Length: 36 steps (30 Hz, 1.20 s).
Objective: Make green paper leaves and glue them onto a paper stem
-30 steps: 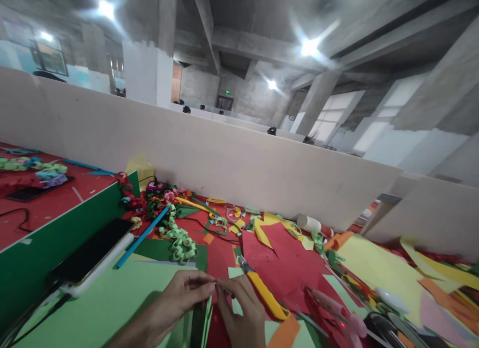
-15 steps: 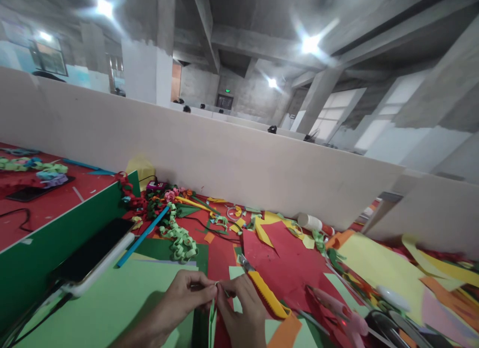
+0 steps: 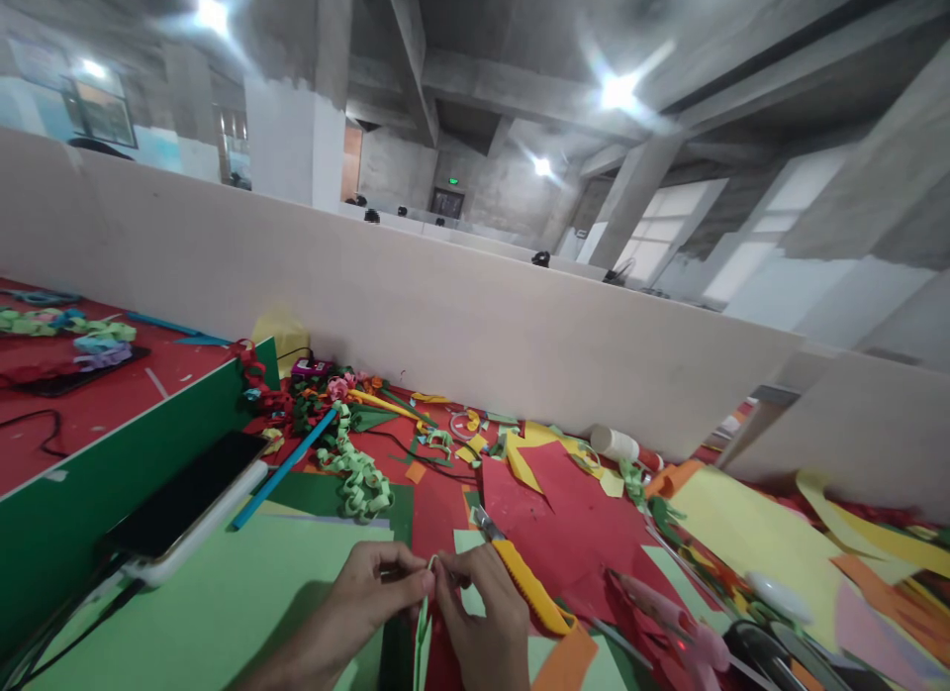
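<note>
Strip coming upright between the fingertips

The left hand [image 3: 371, 597] and right hand [image 3: 482, 612] are drawing in closer than a second ago, and the light green paper strip [image 3: 423, 627], barely showing back then, is now hanging down from the pinch in plain view. Both hands are sitting a shade lower in the picture as the view is tipping up slightly.

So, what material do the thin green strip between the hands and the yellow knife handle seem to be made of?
Green strip: probably matte coloured paper; it is thin, folds at the pinch and hangs limp. Both the left hand and the right hand pinch it. Yellow knife handle: likely smooth moulded plastic, with an even colour and a slight sheen.
</note>
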Each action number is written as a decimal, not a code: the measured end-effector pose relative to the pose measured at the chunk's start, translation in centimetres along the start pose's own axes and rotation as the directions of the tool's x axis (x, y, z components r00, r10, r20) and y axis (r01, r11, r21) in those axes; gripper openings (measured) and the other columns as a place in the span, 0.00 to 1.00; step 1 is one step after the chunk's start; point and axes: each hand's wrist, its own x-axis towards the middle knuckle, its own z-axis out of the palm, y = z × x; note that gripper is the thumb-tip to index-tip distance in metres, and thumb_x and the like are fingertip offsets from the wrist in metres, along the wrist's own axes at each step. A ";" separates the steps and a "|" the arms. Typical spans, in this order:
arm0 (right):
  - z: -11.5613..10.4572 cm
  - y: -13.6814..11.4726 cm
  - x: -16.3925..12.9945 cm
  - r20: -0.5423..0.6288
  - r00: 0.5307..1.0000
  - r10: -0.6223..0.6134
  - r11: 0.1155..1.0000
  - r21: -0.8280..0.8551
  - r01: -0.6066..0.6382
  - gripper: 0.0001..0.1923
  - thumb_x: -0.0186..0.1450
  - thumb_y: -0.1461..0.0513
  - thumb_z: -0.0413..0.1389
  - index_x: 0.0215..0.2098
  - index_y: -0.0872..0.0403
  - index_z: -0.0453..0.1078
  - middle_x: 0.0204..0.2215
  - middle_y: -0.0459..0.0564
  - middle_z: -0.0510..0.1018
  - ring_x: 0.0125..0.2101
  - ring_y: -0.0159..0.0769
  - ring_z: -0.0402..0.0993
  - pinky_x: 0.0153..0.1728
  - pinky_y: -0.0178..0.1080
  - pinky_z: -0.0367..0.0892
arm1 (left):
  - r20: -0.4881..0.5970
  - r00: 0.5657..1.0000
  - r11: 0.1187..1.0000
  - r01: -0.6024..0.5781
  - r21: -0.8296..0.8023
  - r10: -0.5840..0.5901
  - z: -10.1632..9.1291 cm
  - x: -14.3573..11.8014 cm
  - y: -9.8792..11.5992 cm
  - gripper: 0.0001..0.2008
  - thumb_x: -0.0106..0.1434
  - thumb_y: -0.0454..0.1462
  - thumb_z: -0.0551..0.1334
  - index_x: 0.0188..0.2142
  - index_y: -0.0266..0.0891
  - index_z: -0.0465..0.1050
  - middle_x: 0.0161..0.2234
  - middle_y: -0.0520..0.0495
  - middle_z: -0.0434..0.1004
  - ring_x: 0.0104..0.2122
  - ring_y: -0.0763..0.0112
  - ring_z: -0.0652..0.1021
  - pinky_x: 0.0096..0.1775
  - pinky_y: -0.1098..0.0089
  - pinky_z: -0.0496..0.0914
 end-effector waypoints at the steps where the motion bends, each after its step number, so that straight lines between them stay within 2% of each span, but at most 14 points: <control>1: -0.1 0.0 0.0 0.009 1.000 0.001 1.000 0.004 -0.001 0.06 0.70 0.67 0.58 0.35 0.51 0.73 0.23 0.42 0.73 0.24 0.32 0.70 0.26 0.34 0.68 | -0.024 1.000 1.000 -0.009 0.002 0.009 -0.1 0.1 -0.2 0.25 0.47 0.57 0.76 0.27 0.37 0.80 0.20 0.54 0.72 0.24 0.69 0.72 0.31 0.69 0.66; 4: -0.4 0.0 0.1 0.007 1.000 0.003 1.000 0.002 -0.003 0.05 0.71 0.67 0.58 0.39 0.51 0.74 0.25 0.43 0.74 0.24 0.32 0.71 0.27 0.34 0.69 | -0.044 0.999 0.999 -0.010 -0.035 0.008 -0.4 0.3 -0.8 0.24 0.48 0.54 0.77 0.30 0.37 0.80 0.24 0.53 0.75 0.25 0.70 0.73 0.31 0.70 0.67; 7: -0.5 0.0 0.2 0.018 1.000 0.002 1.000 0.012 -0.002 0.06 0.71 0.68 0.58 0.38 0.51 0.73 0.25 0.43 0.75 0.25 0.33 0.71 0.28 0.34 0.69 | 0.005 1.000 0.994 0.024 -0.110 -0.024 -0.4 0.3 -0.5 0.25 0.49 0.54 0.78 0.36 0.37 0.80 0.30 0.51 0.78 0.25 0.71 0.75 0.30 0.70 0.68; 9: -0.4 0.0 0.2 0.045 0.999 -0.008 1.000 0.026 0.007 0.07 0.71 0.68 0.57 0.38 0.51 0.73 0.25 0.44 0.75 0.25 0.33 0.72 0.28 0.34 0.69 | 0.060 0.998 0.995 0.033 -0.095 -0.027 -0.3 0.1 0.0 0.27 0.50 0.56 0.76 0.37 0.36 0.81 0.28 0.51 0.78 0.24 0.70 0.75 0.30 0.70 0.67; 11: -0.2 0.0 0.1 0.050 0.999 -0.018 1.000 0.023 0.017 0.07 0.70 0.68 0.57 0.36 0.51 0.73 0.25 0.43 0.74 0.25 0.33 0.71 0.28 0.33 0.68 | 0.090 0.996 0.999 0.022 -0.031 -0.019 -0.2 0.0 0.6 0.27 0.51 0.58 0.75 0.31 0.35 0.81 0.22 0.52 0.74 0.23 0.70 0.73 0.30 0.70 0.66; 14: 0.1 0.1 -0.1 0.008 1.000 -0.016 1.000 -0.013 0.017 0.10 0.70 0.67 0.58 0.31 0.51 0.69 0.22 0.42 0.71 0.23 0.32 0.69 0.26 0.34 0.67 | 0.058 0.998 0.999 0.002 0.039 -0.004 -0.1 -0.2 0.8 0.27 0.50 0.58 0.74 0.25 0.35 0.79 0.20 0.53 0.72 0.24 0.69 0.72 0.31 0.70 0.65; 16: 0.1 0.1 -0.2 0.003 1.000 -0.005 1.000 -0.023 0.005 0.11 0.70 0.66 0.58 0.30 0.51 0.69 0.21 0.42 0.70 0.23 0.32 0.68 0.26 0.34 0.67 | 0.001 1.000 0.999 0.006 0.042 -0.007 -0.1 -0.2 0.6 0.26 0.51 0.58 0.74 0.27 0.36 0.80 0.22 0.52 0.75 0.26 0.68 0.73 0.32 0.70 0.66; 18: 0.1 0.1 -0.1 0.013 1.000 0.004 1.000 -0.013 -0.004 0.08 0.71 0.67 0.58 0.33 0.51 0.71 0.23 0.42 0.72 0.24 0.32 0.70 0.27 0.34 0.68 | -0.027 1.000 0.999 0.009 0.035 -0.008 -0.1 -0.1 0.5 0.26 0.51 0.58 0.74 0.30 0.36 0.82 0.25 0.50 0.78 0.27 0.67 0.74 0.33 0.69 0.67; 20: 0.0 0.0 0.0 0.015 1.000 0.003 1.000 -0.003 -0.003 0.05 0.71 0.67 0.58 0.37 0.52 0.73 0.24 0.43 0.74 0.24 0.32 0.71 0.28 0.33 0.68 | -0.026 1.000 1.000 -0.004 0.023 0.005 -0.1 -0.1 0.7 0.26 0.52 0.58 0.73 0.31 0.35 0.82 0.27 0.49 0.79 0.27 0.67 0.74 0.33 0.69 0.68; 23: 0.0 0.0 0.1 -0.008 1.000 0.000 1.000 -0.021 0.000 0.06 0.70 0.66 0.58 0.35 0.51 0.73 0.23 0.42 0.73 0.24 0.31 0.70 0.27 0.33 0.67 | -0.001 1.000 1.000 0.006 0.022 -0.006 0.1 -0.4 1.0 0.25 0.50 0.57 0.74 0.28 0.35 0.82 0.24 0.50 0.77 0.26 0.67 0.74 0.33 0.69 0.68; 28: 0.2 0.1 -0.1 -0.034 0.999 0.018 0.999 -0.037 -0.020 0.09 0.70 0.66 0.58 0.30 0.50 0.70 0.22 0.42 0.71 0.22 0.32 0.69 0.26 0.33 0.66 | -0.147 0.986 0.997 0.074 -0.024 -0.076 0.4 -0.7 0.3 0.25 0.46 0.56 0.76 0.33 0.38 0.81 0.29 0.50 0.80 0.29 0.65 0.77 0.35 0.68 0.71; 32: 0.1 0.0 -0.2 0.002 1.000 0.027 0.999 -0.031 -0.027 0.06 0.69 0.66 0.58 0.34 0.51 0.72 0.23 0.43 0.73 0.23 0.32 0.70 0.27 0.34 0.67 | -0.106 0.994 1.000 0.025 0.008 -0.024 0.2 -0.5 -0.2 0.23 0.51 0.55 0.74 0.33 0.38 0.82 0.28 0.50 0.79 0.29 0.65 0.76 0.35 0.68 0.70; 36: 0.0 -0.1 -0.1 -0.022 0.999 0.041 0.998 -0.052 -0.043 0.07 0.69 0.66 0.58 0.32 0.50 0.71 0.22 0.42 0.72 0.23 0.33 0.70 0.26 0.34 0.66 | -0.086 0.996 0.999 0.031 0.016 -0.029 0.4 -0.7 0.4 0.22 0.52 0.55 0.74 0.32 0.38 0.84 0.27 0.49 0.79 0.30 0.65 0.75 0.36 0.70 0.70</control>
